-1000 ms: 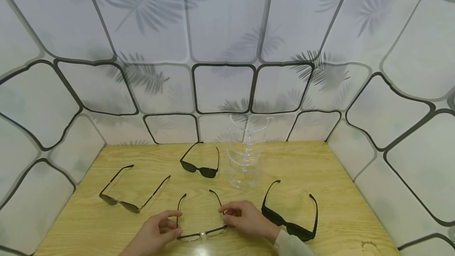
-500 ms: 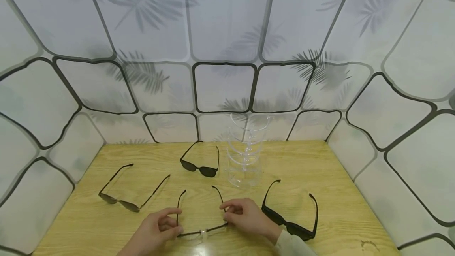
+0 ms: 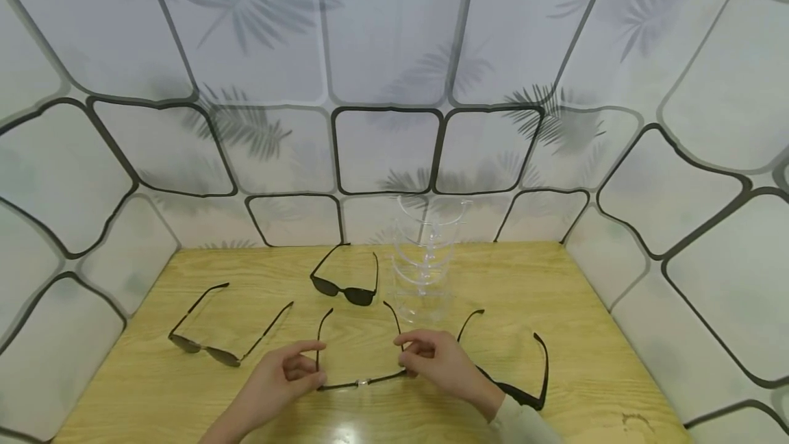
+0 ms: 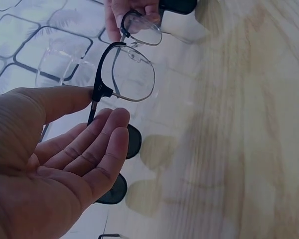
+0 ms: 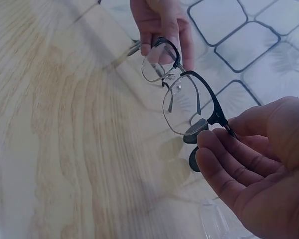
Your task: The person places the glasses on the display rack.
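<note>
The wall (image 3: 388,149), printed with rounded outlines and fern-like leaves, fills the upper frame of my head view and runs down both sides. Below it, the wood-grained table (image 3: 585,334) spans the lower frame. The clear stand (image 3: 424,284), a column of curved tiers, rises upright on the table just right of centre, before the wall. At lower centre-left I see the left hand (image 3: 283,375), holding the near end of one arm of the glasses between thumb and fingers; the right hand (image 3: 445,362), at lower centre-right, pinches the other arm likewise. A pale sleeve (image 3: 524,422) covers its wrist at the bottom edge.

The thin sunglasses (image 3: 222,356) lie unfolded at lower left, apart from the left hand. The thick sunglasses (image 3: 520,396) lie at lower right, partly hidden from me by the right hand. The glasses (image 3: 362,383) are at lower centre between both hands, arms spread and pointing up the frame; my wrist views show clear lenses under black upper rims. I cannot tell whether they touch the table. The far sunglasses (image 3: 359,297), dark-lensed, lie unfolded near centre, left of the stand.
</note>
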